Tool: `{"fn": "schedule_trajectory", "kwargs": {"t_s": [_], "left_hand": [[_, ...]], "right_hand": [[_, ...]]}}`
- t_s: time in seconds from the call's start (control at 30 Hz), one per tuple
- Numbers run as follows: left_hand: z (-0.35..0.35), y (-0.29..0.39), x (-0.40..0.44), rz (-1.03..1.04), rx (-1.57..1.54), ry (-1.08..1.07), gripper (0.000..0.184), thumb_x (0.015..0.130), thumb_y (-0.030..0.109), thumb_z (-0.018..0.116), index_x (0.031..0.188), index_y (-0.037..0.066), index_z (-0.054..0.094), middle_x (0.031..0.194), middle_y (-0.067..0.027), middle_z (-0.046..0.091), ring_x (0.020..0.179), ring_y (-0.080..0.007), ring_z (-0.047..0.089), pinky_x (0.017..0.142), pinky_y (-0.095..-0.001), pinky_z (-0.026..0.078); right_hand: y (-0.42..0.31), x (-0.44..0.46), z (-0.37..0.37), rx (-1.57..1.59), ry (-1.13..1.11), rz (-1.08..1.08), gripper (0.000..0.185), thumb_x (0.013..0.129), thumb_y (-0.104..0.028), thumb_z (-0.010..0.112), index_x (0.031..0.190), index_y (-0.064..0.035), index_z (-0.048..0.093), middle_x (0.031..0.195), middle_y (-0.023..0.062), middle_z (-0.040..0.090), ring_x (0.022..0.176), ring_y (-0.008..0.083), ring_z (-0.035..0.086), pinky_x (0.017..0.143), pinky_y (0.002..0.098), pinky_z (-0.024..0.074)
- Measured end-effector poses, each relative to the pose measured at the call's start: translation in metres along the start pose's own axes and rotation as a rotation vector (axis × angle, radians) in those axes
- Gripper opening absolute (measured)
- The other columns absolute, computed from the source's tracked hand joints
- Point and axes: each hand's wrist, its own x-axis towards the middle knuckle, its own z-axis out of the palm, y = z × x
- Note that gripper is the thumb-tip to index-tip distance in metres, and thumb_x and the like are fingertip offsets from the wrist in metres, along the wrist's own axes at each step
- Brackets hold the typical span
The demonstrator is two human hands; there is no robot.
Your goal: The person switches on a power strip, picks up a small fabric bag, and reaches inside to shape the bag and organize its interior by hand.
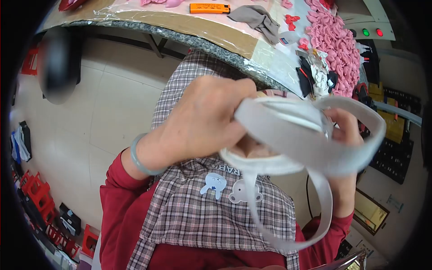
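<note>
A white bag-like item (263,168) with an open rim and two broad strap loops is held above my lap; motion blurs part of it. My left hand (204,114), with a pale bangle at the wrist, is closed on one end of the upper strap (297,139), near the rim. On the other side, my right hand (344,123) has its fingers curled at the item, partly hidden behind the same strap. A second strap (324,202) hangs down in a loop over my checked apron (193,216). What lies inside the rim is hard to make out.
The stone-edged worktable (198,42) runs across the top, covered in clear film. On it lie an orange box (209,8), a grey cloth (256,20) and a heap of pink pieces (333,49). Red stools (40,193) stand at the left.
</note>
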Motion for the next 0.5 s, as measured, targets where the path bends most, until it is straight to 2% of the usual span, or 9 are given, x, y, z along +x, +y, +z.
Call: {"fn": "schedule_trajectory", "kwargs": {"t_s": [0.07, 0.17, 0.2, 0.27, 0.3, 0.33, 0.37, 0.43, 0.5], "left_hand": [[-0.004, 0.005, -0.003, 0.038, 0.078, 0.057, 0.022, 0.095, 0.017, 0.073, 0.085, -0.001, 0.066, 0.066, -0.0121, 0.065, 0.055, -0.0254, 0.065, 0.053, -0.0342, 0.048], [0.005, -0.019, -0.005, 0.051, 0.106, 0.089, 0.018, 0.095, 0.014, 0.072, 0.085, 0.0, 0.067, 0.066, -0.0119, 0.064, 0.054, -0.0255, 0.063, 0.052, -0.0341, 0.048], [0.003, -0.019, 0.0, 0.057, 0.083, 0.11, 0.018, 0.095, 0.014, 0.072, 0.085, 0.0, 0.067, 0.065, -0.0122, 0.063, 0.053, -0.0256, 0.063, 0.052, -0.0343, 0.048], [0.0, -0.012, -0.005, 0.014, 0.013, 0.115, 0.018, 0.095, 0.015, 0.072, 0.085, 0.0, 0.068, 0.065, -0.0126, 0.063, 0.053, -0.0257, 0.063, 0.052, -0.0348, 0.047], [-0.002, -0.01, -0.003, 0.061, 0.08, 0.112, 0.019, 0.094, 0.015, 0.073, 0.084, -0.001, 0.067, 0.064, -0.0131, 0.063, 0.053, -0.0265, 0.062, 0.051, -0.0353, 0.046], [-0.001, -0.011, -0.002, 0.071, 0.089, 0.107, 0.019, 0.094, 0.015, 0.073, 0.084, -0.001, 0.067, 0.064, -0.0131, 0.063, 0.053, -0.0267, 0.062, 0.051, -0.0355, 0.046], [0.0, -0.013, -0.002, 0.081, 0.102, 0.105, 0.02, 0.094, 0.015, 0.073, 0.084, -0.001, 0.067, 0.063, -0.0131, 0.062, 0.052, -0.0269, 0.062, 0.051, -0.0358, 0.046], [0.0, -0.013, -0.001, 0.079, 0.118, 0.094, 0.02, 0.093, 0.015, 0.074, 0.083, -0.001, 0.067, 0.063, -0.0132, 0.062, 0.052, -0.027, 0.062, 0.051, -0.036, 0.046], [-0.001, -0.011, -0.001, 0.056, 0.12, 0.088, 0.021, 0.093, 0.015, 0.075, 0.083, -0.001, 0.067, 0.063, -0.0133, 0.061, 0.052, -0.0269, 0.062, 0.051, -0.0361, 0.046]], "right_hand": [[-0.027, -0.011, -0.01, -0.045, 0.041, -0.171, 0.036, 0.081, -0.001, 0.078, 0.115, 0.0058, 0.067, 0.107, 0.0163, 0.074, 0.094, 0.0238, 0.074, 0.084, 0.031, 0.0574], [-0.01, 0.009, 0.009, 0.029, -0.03, -0.02, 0.043, 0.078, -0.002, 0.081, 0.119, 0.0053, 0.067, 0.099, 0.0155, 0.073, 0.086, 0.0272, 0.074, 0.077, 0.0321, 0.0571], [-0.017, 0.009, 0.005, -0.151, 0.019, -0.233, 0.041, 0.079, -0.001, 0.08, 0.118, 0.0024, 0.069, 0.099, 0.0162, 0.073, 0.086, 0.0255, 0.074, 0.076, 0.0329, 0.0566], [-0.02, 0.001, 0.009, 0.107, 0.064, -0.07, 0.037, 0.079, 0.001, 0.078, 0.115, 0.001, 0.069, 0.099, 0.0177, 0.072, 0.085, 0.0262, 0.074, 0.077, 0.0347, 0.0565], [-0.014, 0.007, 0.007, -0.034, 0.052, -0.144, 0.033, 0.079, 0.002, 0.075, 0.111, 0.0008, 0.07, 0.098, 0.0149, 0.072, 0.084, 0.0212, 0.072, 0.075, 0.0314, 0.0554], [-0.02, 0.007, 0.004, -0.005, -0.019, 0.029, 0.034, 0.08, 0.003, 0.074, 0.114, 0.0003, 0.069, 0.097, 0.0093, 0.072, 0.082, 0.0137, 0.07, 0.069, 0.0272, 0.0531], [-0.012, 0.007, 0.006, -0.019, -0.003, -0.068, 0.035, 0.081, 0.002, 0.074, 0.115, -0.0003, 0.069, 0.097, 0.0074, 0.072, 0.081, 0.0107, 0.068, 0.065, 0.0256, 0.0511], [-0.002, 0.003, 0.011, 0.048, -0.012, -0.059, 0.036, 0.083, 0.0, 0.075, 0.118, -0.0008, 0.067, 0.097, 0.0056, 0.071, 0.077, 0.0077, 0.067, 0.06, 0.0239, 0.049], [-0.003, -0.004, 0.014, 0.202, -0.064, 0.146, 0.037, 0.085, -0.001, 0.075, 0.121, -0.0008, 0.066, 0.098, 0.0062, 0.072, 0.074, 0.008, 0.067, 0.058, 0.0237, 0.0488]]}}
